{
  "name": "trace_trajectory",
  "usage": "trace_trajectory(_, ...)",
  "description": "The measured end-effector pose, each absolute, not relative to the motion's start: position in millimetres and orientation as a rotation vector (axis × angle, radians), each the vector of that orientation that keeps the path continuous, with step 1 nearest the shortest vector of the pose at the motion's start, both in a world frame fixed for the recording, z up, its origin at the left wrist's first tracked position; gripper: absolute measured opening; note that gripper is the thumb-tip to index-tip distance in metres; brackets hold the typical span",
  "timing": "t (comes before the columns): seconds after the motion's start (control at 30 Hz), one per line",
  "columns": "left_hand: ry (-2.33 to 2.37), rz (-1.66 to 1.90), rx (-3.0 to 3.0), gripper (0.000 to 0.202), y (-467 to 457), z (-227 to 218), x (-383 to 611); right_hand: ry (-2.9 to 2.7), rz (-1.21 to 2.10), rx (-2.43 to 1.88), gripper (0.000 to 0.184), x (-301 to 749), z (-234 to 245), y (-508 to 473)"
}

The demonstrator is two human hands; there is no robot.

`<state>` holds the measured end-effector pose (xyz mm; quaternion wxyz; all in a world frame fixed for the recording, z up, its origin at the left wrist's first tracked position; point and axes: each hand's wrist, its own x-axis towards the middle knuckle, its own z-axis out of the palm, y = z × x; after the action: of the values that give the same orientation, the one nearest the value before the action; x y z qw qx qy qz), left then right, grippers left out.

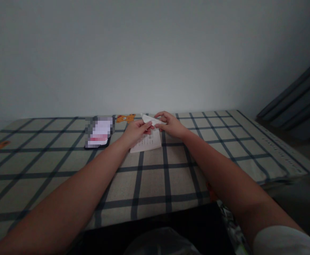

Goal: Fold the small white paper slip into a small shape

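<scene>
A white sheet of paper (155, 141) with printed text on its lower part is held just above the checked cloth, its top folded into a pointed, triangular shape. My left hand (137, 131) grips the paper from the left, thumb on top and fingers partly behind it. From the right, my right hand (170, 124) pinches the folded edge between thumb and fingers. Both hands are close together around the fold. The sheet's lower left is partly hidden by my left wrist.
A phone (99, 132) with a lit, blurred screen lies left of my hands. The checked cloth (152, 177) has printed bears, one bear print (126, 118) near the wall (155, 56). Dark curtain folds (300, 99) hang at the right.
</scene>
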<state>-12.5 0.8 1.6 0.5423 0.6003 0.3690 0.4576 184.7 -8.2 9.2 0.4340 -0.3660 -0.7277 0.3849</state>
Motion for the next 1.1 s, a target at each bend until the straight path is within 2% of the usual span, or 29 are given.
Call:
trace_trajectory(0.1,0.871,1.084,1.42,0.034,-1.9,4.9,-13.1,-1.841,1.011,-0.881,0.044,185.0,9.0,-8.5)
trace_trajectory(0.27,0.846,1.092,1.347,0.034,-5.3,5.9,-11.7,-1.863,0.939,-0.888,0.041,186.8,9.3,-6.1)
trace_trajectory(0.5,0.99,1.079,1.664,0.044,5.2,-3.5,-16.5,-1.929,0.901,-0.972,0.025,187.1,11.7,-6.9)
trace_trajectory(0.67,1.01,1.069,1.708,0.041,1.9,-0.5,-16.7,-1.896,0.9,-1.038,0.025,186.3,12.9,-9.5)
trace_trajectory(0.93,1.124,1.042,1.937,0.037,-3.6,7.2,-18.8,-2.041,0.772,-1.136,0.036,186.3,20.1,-16.2)
trace_trajectory(1.1,1.145,1.043,1.932,0.037,-3.8,7.9,-18.1,-2.104,0.673,-1.065,0.03,183.8,23.4,-19.6)
